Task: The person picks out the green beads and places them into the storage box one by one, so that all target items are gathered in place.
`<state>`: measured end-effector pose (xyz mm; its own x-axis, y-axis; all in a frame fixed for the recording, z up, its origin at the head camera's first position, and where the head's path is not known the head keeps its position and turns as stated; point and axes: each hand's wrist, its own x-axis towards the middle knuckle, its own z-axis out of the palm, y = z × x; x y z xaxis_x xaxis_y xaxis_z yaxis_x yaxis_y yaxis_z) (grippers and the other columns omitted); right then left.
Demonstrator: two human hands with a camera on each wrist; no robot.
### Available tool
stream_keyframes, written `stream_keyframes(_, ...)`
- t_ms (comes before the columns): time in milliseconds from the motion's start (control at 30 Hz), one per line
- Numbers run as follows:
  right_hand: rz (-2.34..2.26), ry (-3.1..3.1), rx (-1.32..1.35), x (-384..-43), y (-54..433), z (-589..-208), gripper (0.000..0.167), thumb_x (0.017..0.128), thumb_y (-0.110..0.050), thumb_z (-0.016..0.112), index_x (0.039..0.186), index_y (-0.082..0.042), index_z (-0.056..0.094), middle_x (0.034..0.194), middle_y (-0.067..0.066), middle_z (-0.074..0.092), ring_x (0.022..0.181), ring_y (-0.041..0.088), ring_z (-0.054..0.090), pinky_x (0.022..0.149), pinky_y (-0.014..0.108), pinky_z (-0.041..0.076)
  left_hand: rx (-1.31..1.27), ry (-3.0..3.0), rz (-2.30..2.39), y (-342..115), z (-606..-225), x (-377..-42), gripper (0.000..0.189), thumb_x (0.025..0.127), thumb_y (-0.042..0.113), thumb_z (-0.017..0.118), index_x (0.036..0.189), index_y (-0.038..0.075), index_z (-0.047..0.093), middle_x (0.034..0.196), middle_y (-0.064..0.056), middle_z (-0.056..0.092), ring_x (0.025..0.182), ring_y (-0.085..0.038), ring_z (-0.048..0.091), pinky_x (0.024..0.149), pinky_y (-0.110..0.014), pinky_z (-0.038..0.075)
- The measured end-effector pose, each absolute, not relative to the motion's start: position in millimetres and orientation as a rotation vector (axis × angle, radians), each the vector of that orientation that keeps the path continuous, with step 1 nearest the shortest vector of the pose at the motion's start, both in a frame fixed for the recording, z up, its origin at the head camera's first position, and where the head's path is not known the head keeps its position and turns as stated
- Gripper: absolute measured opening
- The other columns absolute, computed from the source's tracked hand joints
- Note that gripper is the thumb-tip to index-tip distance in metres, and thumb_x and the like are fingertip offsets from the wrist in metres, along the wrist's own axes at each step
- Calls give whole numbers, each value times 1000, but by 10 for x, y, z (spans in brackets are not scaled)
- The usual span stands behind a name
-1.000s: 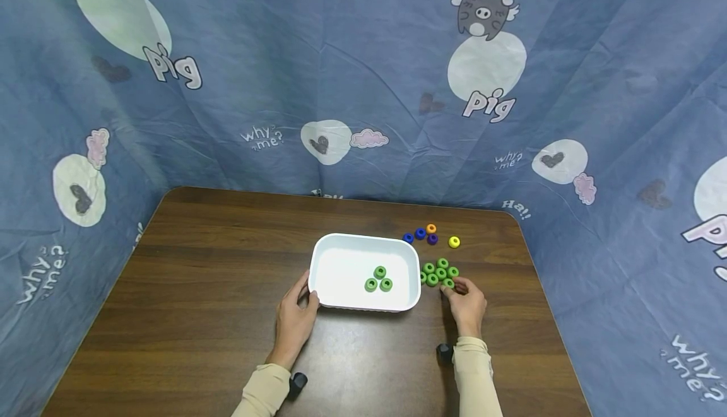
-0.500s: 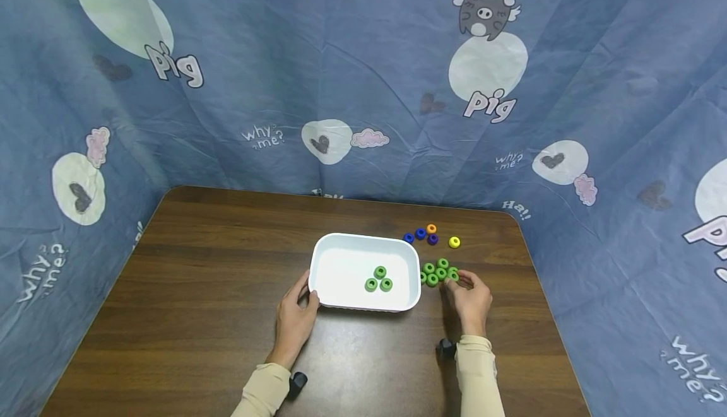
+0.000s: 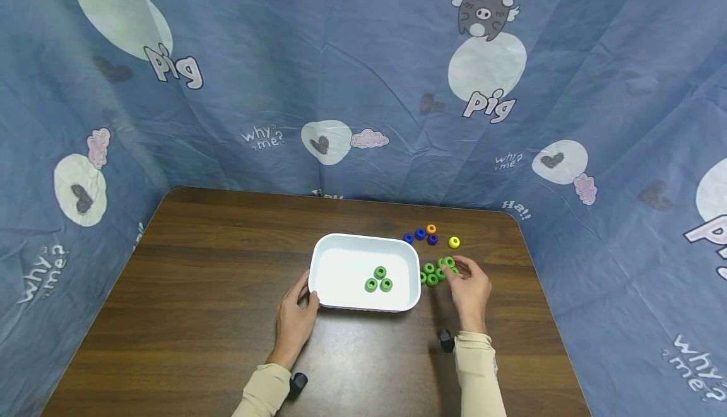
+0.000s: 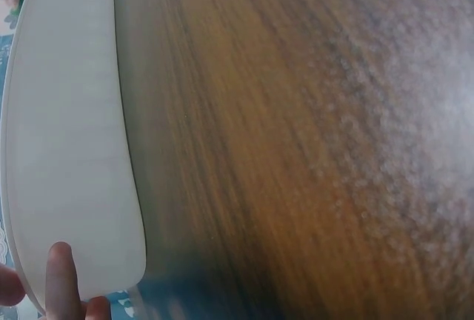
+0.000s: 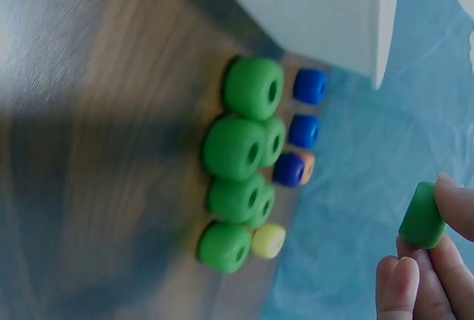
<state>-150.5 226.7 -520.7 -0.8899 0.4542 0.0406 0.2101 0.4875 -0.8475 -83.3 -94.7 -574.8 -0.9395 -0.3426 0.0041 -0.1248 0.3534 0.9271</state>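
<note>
A green bead [image 5: 422,216] is pinched between the thumb and fingers of my right hand [image 3: 470,292], raised above the table. Below it lies a cluster of several green beads [image 5: 233,148] with holes, just right of the white tray [image 3: 346,265]. Inside that tray sit three green beads [image 3: 380,272], in its right half. My left hand [image 3: 295,322] grips the tray's near left corner; in the left wrist view its thumb [image 4: 63,279] lies against the outer wall.
Behind the green cluster lie blue beads [image 3: 420,233], a dark purple bead [image 3: 433,239], an orange bead [image 3: 431,229] and a yellow bead [image 3: 454,242]. The brown wooden table [image 3: 227,246] ends at a blue printed cloth [image 3: 363,76].
My right hand has lifted a green bead from the near right edge of the cluster and moved it away from me. My left hand and the tray have stayed still.
</note>
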Motion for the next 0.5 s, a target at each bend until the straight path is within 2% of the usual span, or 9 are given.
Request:
stream_keyframes(333,1326,-2549,-452,-1463,1967,-5217,32,80,-16,82,111,-9,74,108,14,76,86,23,73,63,14,53,428,-2415,-1625,-940,-5747,-829,50,95,9,62,144,6,54,143,-17,59,127,-32,63,103,-47,54)
stream_keyframes(500,1349,-2575,-354,-1440,1798,-5227,31,80,-15,83,109,-9,75,105,13,77,86,26,75,64,22,58,421,-2421,-1637,-947,-5744,-824,50,95,7,60,145,6,53,145,-18,58,128,-33,62,102,-47,54)
